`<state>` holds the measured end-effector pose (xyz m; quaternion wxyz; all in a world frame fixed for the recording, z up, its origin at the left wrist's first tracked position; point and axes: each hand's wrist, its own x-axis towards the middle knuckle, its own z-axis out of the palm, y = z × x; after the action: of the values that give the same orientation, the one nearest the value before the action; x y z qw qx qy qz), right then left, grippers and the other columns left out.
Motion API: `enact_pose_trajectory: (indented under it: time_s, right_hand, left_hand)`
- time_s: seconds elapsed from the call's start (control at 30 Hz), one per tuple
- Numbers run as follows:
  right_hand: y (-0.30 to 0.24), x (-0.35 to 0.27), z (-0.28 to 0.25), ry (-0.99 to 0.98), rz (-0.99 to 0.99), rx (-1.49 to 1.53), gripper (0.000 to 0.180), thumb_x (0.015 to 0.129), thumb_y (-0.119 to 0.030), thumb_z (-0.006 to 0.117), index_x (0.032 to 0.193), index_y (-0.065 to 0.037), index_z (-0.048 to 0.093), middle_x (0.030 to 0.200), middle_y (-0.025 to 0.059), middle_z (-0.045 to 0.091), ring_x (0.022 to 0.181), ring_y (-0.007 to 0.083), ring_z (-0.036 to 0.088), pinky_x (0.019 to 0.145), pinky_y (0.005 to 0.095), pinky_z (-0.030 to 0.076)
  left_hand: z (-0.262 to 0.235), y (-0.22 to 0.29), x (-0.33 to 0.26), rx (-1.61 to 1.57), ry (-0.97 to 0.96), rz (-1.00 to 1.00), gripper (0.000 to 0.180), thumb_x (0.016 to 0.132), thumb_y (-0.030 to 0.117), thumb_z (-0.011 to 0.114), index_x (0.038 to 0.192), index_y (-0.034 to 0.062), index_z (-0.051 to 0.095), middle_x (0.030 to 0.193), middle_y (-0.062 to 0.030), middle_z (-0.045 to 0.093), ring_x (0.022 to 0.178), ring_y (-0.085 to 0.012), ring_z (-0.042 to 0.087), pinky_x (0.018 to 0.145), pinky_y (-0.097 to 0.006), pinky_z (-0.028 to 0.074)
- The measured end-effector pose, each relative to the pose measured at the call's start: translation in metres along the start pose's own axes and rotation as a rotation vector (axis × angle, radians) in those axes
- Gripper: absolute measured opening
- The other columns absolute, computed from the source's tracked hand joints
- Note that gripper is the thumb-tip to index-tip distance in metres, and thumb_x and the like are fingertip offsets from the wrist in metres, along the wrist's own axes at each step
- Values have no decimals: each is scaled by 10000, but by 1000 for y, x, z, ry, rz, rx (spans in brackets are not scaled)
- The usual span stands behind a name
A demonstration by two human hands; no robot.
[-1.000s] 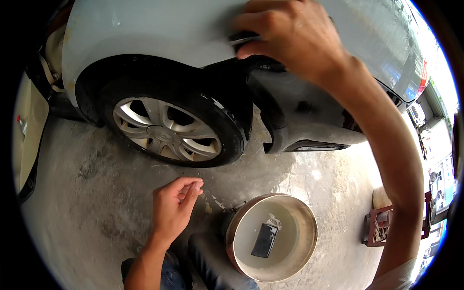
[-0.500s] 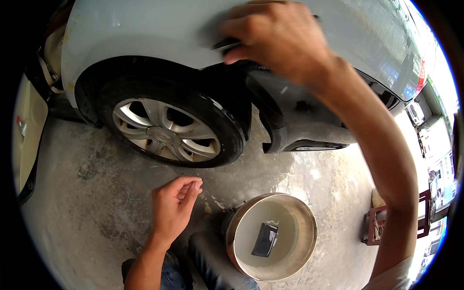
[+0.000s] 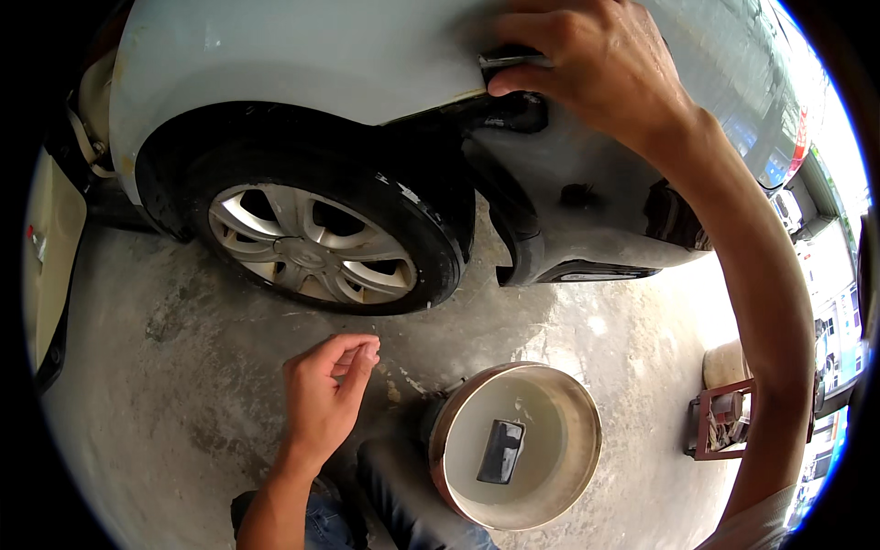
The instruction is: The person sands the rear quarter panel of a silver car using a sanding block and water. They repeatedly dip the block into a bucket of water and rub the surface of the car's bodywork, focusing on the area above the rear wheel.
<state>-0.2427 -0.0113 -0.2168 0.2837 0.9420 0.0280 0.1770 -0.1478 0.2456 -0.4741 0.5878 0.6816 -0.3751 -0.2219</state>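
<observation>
My right hand (image 3: 587, 69) presses a dark, flat piece that looks like wet sandpaper (image 3: 513, 60) against the pale grey car body (image 3: 302, 55), just above the rear bumper's front corner. Its fingers lie over the piece, with the thumb along the lower edge. Below the wheel, my left hand (image 3: 325, 385) hangs in the air, fingers curled and thumb touching the fingertips; nothing shows in it. A round metal basin (image 3: 587, 435) of cloudy water stands on the floor by my legs. Inside it lies a dark rectangular piece (image 3: 501, 451).
The car's wheel (image 3: 312, 252) sits under the wheel arch, left of the dark bumper (image 3: 587, 211). An open door panel (image 3: 55, 257) is at the far left. Beyond my right forearm stands a reddish frame stand (image 3: 706, 426) on the concrete floor (image 3: 183, 367).
My right hand has slid right along the car body with the dark piece, uncovering the panel edge above the bumper corner. My left hand has barely moved.
</observation>
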Motion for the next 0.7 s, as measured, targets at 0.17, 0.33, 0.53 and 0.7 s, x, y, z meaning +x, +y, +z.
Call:
enact_pose_trajectory:
  time_s: [0.17,0.33,0.53,0.7]
  right_hand:
    - [-16,18,13,-91,85,-5,283,823,-240,829,977,-15,755,953,105,752,876,306,723,761,411,584]
    - [4,4,14,-24,100,-11,262,833,-232,823,959,-15,749,932,115,736,904,315,718,775,417,580]
    - [-11,12,15,-40,72,-33,280,857,-271,801,943,-12,738,943,109,732,916,320,715,792,414,581]
    - [-1,5,7,-20,30,-28,266,859,-250,805,1004,-31,760,958,92,740,893,290,725,787,398,587]
  left_hand:
    - [13,3,6,-6,-45,-1,165,1006,115,689,1076,-25,740,934,-116,784,882,-179,776,768,-292,603]
    - [6,-1,2,30,-47,-8,176,1013,97,672,1096,-49,724,990,-127,778,904,-188,771,800,-285,598]
    - [11,2,4,43,-28,7,155,999,103,691,1067,-30,735,930,-112,788,859,-175,772,770,-287,600]
    - [3,4,2,30,-14,-4,155,988,98,700,1075,-27,732,955,-116,789,874,-175,769,769,-295,600]
